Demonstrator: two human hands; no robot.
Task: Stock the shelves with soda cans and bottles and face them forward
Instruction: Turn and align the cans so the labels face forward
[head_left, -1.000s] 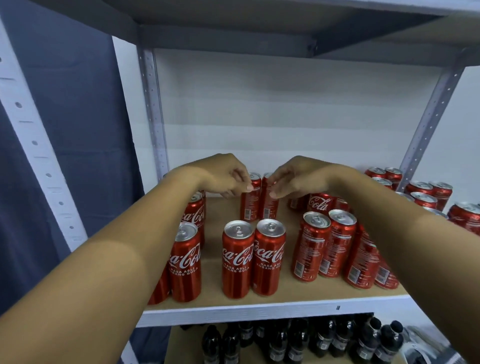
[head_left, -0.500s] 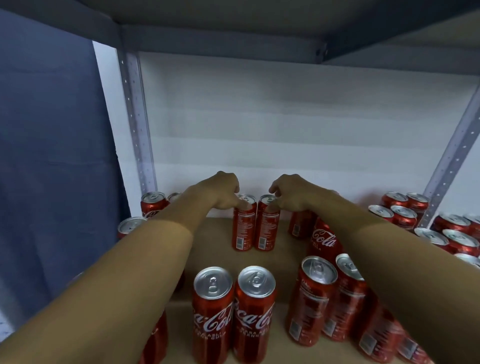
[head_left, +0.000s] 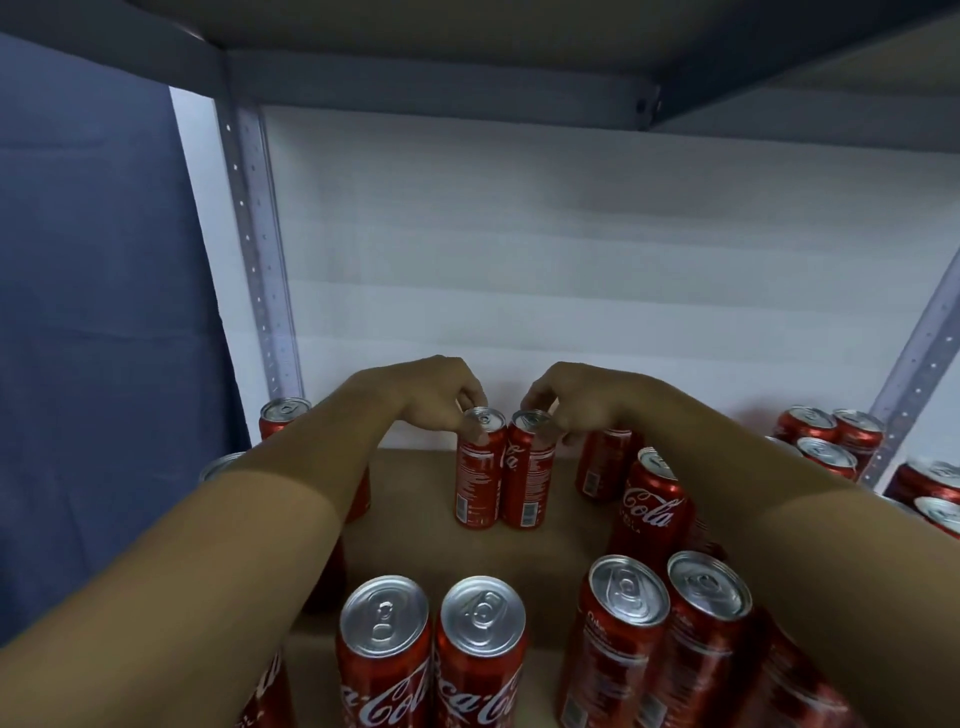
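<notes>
- left hand (head_left: 441, 395) far back on the wooden shelf (head_left: 415, 540), fingers curled down and pinching the top rim of the left back can (head_left: 479, 470).
- right hand (head_left: 576, 400) just beside it, fingers curled down on the top rim of the right back can (head_left: 525, 473), holding it.
- two back cans upright, side by side and touching, right under the fingertips of both hands, close to the white back wall (head_left: 571, 270).
- small print facing out on the left back can; part of the white logo plus small print showing on the right back can.
- under the right wrist: another can (head_left: 602, 462), upright, small print facing out.
- nearer along the right arm: a logo can (head_left: 652, 504), upright, white writing facing out.
- nearer still, below the right forearm: two front right cans (head_left: 660, 639), tops silver, small print facing out.
- between the two arms, close to the camera: two front middle cans (head_left: 431, 660), touching, logos facing out.
- left of the left arm: a far left can (head_left: 283, 415) by the grey post (head_left: 260, 260), partly hidden by the arm.
- far right of the right arm: a bunch of more cans (head_left: 831, 441) past the other grey post.
- blue cloth (head_left: 93, 312) hanging left of the left arm.
- grey shelf board (head_left: 467, 47) above both hands.
</notes>
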